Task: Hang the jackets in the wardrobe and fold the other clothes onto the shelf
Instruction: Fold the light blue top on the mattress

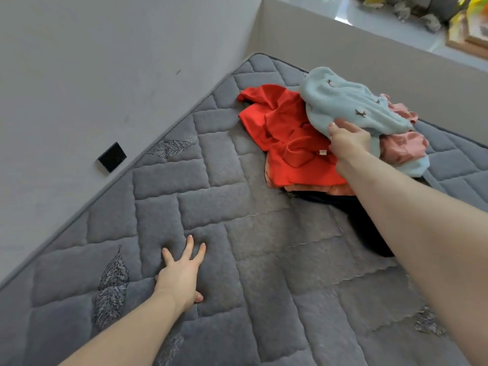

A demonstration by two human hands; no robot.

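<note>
A pile of clothes lies on the far part of a grey quilted mattress (224,260). On top is a fluffy light blue garment (346,101) with small dark marks. My right hand (348,142) grips its near edge. Under it lie a bright red garment (287,136), a pink one (404,146) on the right, an orange layer and a dark navy piece (367,220) at the bottom. My left hand (182,276) rests flat on the mattress with its fingers spread, well to the left of the pile. No wardrobe or shelf is in view.
A grey wall (105,75) runs along the mattress's left edge, with a small black square plate (112,157) on it. Beyond the far wall a ledge (396,25) holds cluttered items and a wooden frame at the top right.
</note>
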